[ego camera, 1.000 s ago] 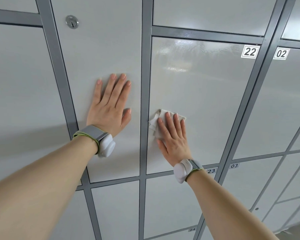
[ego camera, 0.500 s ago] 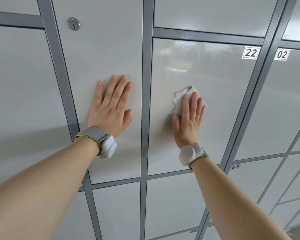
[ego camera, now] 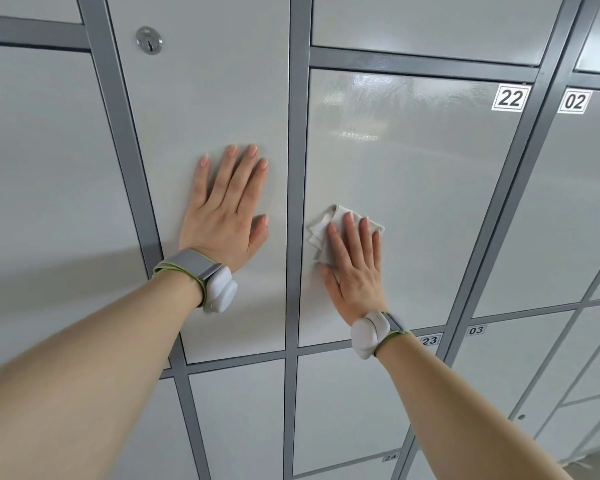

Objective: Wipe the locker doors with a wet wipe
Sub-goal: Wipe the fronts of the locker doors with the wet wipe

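Against the door numbered 22 point(ego camera: 430, 168), low and hard by its left edge, the right hand point(ego camera: 355, 268) lay flat, fingers straight and close together, pressing the wet wipe point(ego camera: 321, 230) to the panel without pinching it. The wipe was bunched, and its crumpled folds stuck out past the fingers towards the grey frame strip point(ego camera: 297, 202).

That looked like the weak spot. With only palm pressure holding it, a fast stroke could leave the wipe behind or let it drop. A loose corner could also snag in the gap at the frame.

Over on the neighbouring door point(ego camera: 205, 98) the left hand point(ego camera: 227, 209) was spread wide and flat, holding nothing, just bracing. That bare palm might well leave prints there.

A wet sheen showed only near the top of door 22, so the lower part risked being missed.
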Demonstrator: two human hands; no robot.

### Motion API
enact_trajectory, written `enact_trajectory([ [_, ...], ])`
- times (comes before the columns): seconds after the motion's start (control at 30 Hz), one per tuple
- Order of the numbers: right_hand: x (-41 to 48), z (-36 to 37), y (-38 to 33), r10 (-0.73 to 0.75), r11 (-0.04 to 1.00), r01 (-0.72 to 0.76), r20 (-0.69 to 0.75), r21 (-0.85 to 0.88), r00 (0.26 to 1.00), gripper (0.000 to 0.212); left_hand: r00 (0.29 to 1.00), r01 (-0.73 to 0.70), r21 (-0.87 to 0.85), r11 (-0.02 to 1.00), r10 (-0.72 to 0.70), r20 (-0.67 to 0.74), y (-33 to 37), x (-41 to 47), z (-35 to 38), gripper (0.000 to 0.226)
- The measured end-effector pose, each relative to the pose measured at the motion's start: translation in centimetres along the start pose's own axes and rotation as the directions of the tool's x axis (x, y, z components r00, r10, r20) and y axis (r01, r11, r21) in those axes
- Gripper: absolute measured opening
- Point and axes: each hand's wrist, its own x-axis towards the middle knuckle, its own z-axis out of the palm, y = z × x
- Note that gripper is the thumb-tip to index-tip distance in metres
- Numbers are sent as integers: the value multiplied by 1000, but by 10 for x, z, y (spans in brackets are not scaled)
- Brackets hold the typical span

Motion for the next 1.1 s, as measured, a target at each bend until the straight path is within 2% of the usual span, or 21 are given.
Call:
enact_trajectory([
  [0.2,-18,-3,15,43,999,-43,-2,14,999,63,1000,-5,9,1000,5,-4,0,0,0,67],
  [0.37,1,-9,13,243,967,-236,-66,96,968,57,1000,-3,8,1000,3,3,0,0,0,68],
  [0.47,15,-8,5,282,957,-272,-92,104,955,57,1000,-2,14,1000,2,1,0,0,1,68],
  [0.7,23,-5,-11,178,980,-172,-56,101,982,56,1000,-1,11,1000,1,0,0,0,1,69],
  [0.87,9,0,-13,37,998,-38,10,53,999,58,1000,2,15,1000,-2,6,0,0,2,70],
  [1.1,-8,2,-12,-2,1000,1,48,26,999,57,1000,1,8,1000,-1,13,0,0,1,69],
])
